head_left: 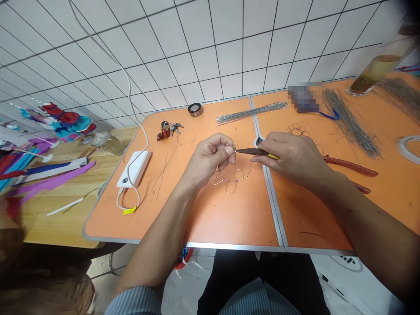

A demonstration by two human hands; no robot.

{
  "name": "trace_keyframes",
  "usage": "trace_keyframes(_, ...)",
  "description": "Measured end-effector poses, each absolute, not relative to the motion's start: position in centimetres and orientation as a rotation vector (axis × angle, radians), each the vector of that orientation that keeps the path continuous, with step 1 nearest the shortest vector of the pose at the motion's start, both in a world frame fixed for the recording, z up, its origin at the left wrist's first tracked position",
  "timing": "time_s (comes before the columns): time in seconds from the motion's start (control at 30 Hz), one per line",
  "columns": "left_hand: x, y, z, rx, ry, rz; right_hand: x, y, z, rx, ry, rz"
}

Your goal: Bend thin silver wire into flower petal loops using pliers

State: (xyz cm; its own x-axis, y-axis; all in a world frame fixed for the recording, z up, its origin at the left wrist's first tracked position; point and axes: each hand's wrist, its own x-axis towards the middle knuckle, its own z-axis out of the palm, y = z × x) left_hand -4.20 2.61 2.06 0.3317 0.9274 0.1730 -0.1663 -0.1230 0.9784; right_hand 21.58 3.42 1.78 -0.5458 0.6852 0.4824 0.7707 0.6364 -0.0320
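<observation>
My left hand (210,159) is closed in a pinch on a thin silver wire shape (231,179) whose loops hang down onto the orange table (216,218). My right hand (292,159) grips thin pointed pliers (254,152) with a yellow handle, and their tip meets the wire at my left fingertips. Both hands hover just above the table near its centre seam.
Red-handled pliers (352,166) lie right of my right hand. A bundle of straight wires (251,113), a tape roll (195,109), keys (168,129), a white power bank (134,168) with cable, more wire bundles (349,122) and a glass jar (377,72) are on the table. Coloured paper lies at left.
</observation>
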Motion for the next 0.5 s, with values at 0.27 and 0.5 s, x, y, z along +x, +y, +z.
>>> trace_keyframes(0.27,-3.81,2.35,2.06,1.335,0.799,1.086,21.42,3.34,1.67,-1.161,-2.362,-0.446)
trace_keyframes(0.5,-3.87,2.55,2.19,1.335,0.826,1.156,21.09,3.63,1.12,-1.168,-2.299,-0.271)
